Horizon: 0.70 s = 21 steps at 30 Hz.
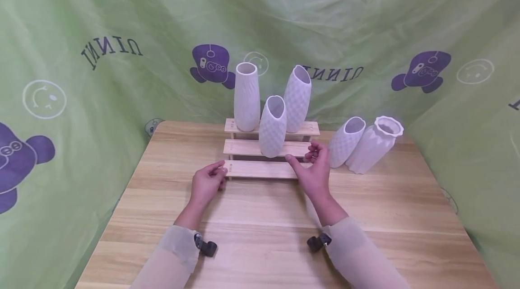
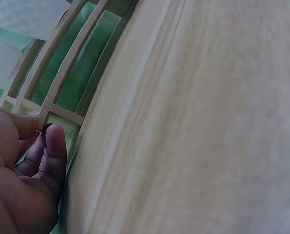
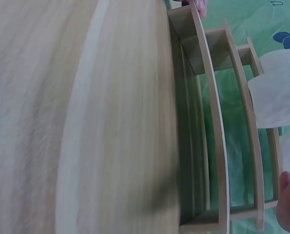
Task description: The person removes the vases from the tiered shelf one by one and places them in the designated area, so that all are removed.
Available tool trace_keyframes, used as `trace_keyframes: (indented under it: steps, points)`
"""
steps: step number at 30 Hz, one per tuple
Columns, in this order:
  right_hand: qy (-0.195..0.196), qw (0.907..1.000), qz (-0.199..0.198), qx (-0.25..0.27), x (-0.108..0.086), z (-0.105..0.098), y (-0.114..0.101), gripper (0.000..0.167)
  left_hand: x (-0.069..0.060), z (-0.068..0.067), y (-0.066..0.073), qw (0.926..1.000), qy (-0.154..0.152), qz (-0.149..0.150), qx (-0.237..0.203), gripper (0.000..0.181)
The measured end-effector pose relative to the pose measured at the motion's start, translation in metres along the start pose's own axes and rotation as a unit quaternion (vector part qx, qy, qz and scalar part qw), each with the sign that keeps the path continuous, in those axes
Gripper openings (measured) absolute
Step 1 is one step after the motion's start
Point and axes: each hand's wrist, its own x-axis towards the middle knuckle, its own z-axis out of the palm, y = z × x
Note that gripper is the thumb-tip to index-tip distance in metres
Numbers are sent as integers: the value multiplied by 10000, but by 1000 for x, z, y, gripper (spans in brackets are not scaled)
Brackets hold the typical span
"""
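A three-step wooden display stand (image 1: 264,169) stands on the table. My left hand (image 1: 207,183) is at the left end of its lowest step; in the left wrist view, thumb and fingers pinch that end. Near the stand's right end is my right hand (image 1: 317,171), thumb apart and fingers loosely bent, with nothing held. A white diamond-textured vase (image 1: 273,131) with a slanted mouth stands on the middle step. The top step bears a tall round-mouthed white vase (image 1: 247,99) and another slant-mouthed textured vase (image 1: 298,99).
Right of the stand, on the table (image 1: 252,244), are a slant-mouthed white vase (image 1: 345,144) and a pleated vase with a wavy rim (image 1: 375,146), side by side. A green printed cloth (image 1: 162,18) hangs behind and at both sides.
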Motion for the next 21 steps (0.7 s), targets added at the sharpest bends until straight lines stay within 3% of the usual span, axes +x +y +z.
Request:
trace_keyframes:
  steps: [21]
  points:
    - [-847, 9960, -75, 263, 9, 26, -10, 82, 1, 1, -2, 10000, 50, -4, -2, 33]
